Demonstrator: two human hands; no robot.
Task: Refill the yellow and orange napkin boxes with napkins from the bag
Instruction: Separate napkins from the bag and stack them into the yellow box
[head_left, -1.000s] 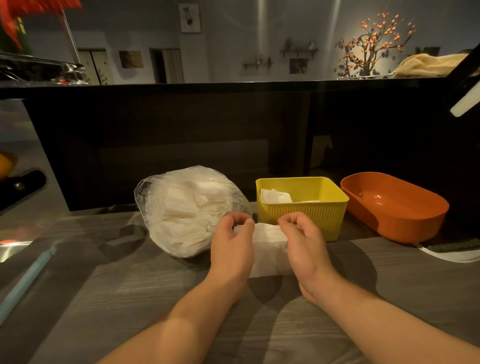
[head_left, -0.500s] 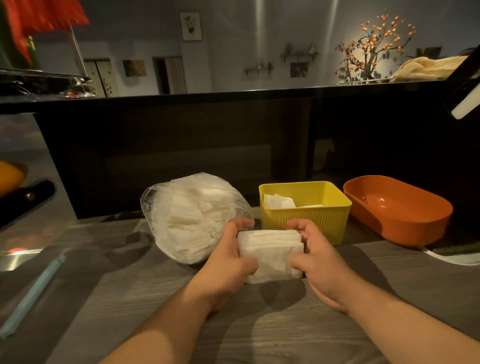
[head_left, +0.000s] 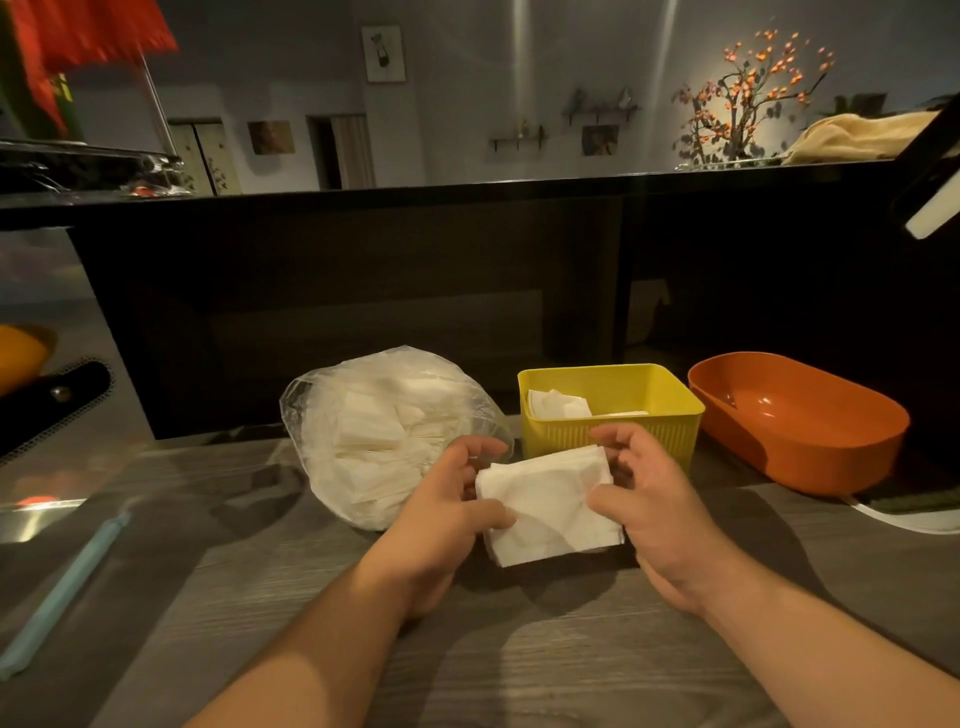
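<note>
A stack of white napkins (head_left: 548, 501) sits between both hands just above the wooden table. My left hand (head_left: 447, 512) grips its left edge, thumb on top. My right hand (head_left: 652, 499) grips its right edge, thumb on top and fingers curled behind. A clear plastic bag (head_left: 374, 431) full of white napkins lies to the left of the stack. Behind the stack stands the yellow napkin box (head_left: 613, 415), with a few napkins inside at its left end. The orange napkin box (head_left: 795, 421) stands to the right of it, with nothing visible inside.
A dark counter wall (head_left: 363, 312) rises right behind the boxes. A light blue stick (head_left: 62, 587) lies on the table at the left. A white cable (head_left: 904, 519) runs along the table's right edge below the orange box.
The napkin stack has been tipped from standing on edge to lying nearly flat between my hands. Both hands have shifted their hold, thumbs now on top.
</note>
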